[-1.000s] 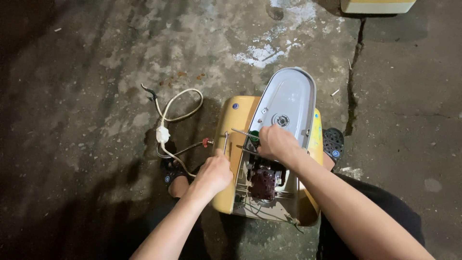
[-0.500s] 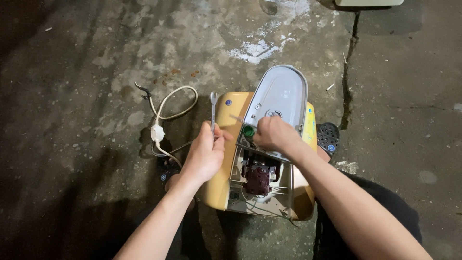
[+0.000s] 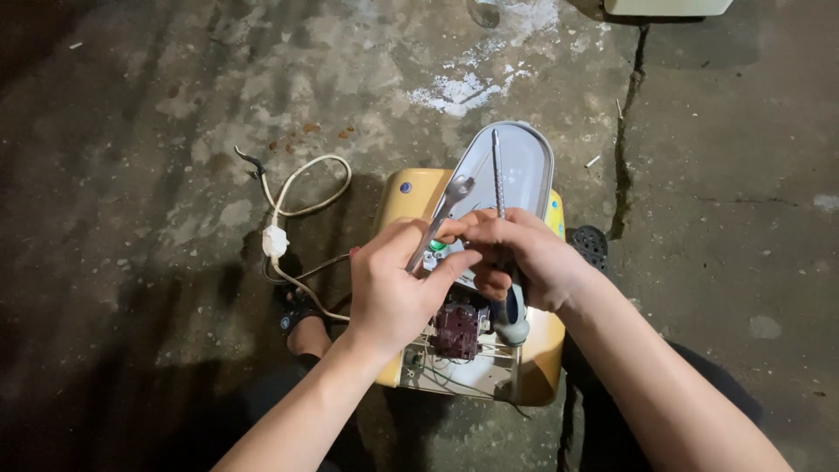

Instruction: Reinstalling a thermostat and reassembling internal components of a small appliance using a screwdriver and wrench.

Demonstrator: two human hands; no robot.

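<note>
Steel spanner (image 3: 441, 218) in left hand (image 3: 393, 293); right hand (image 3: 524, 258) grips a ridged screwdriver (image 3: 498, 188).

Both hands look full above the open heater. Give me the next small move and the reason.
Probably set the wrench down on the floor. The left hand holds it while the right hand grips a screwdriver pointing up, so neither hand is free to reach the exposed wiring in the yellow heater.

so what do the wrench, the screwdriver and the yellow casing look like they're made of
Wrench: bare metal, going by its dull grey shine. Screwdriver: a metal shaft with a glint, and a blue-grey handle that looks like plastic or rubber. Yellow casing: smooth and glossy, probably plastic or painted metal; the view leaves that open.
</note>
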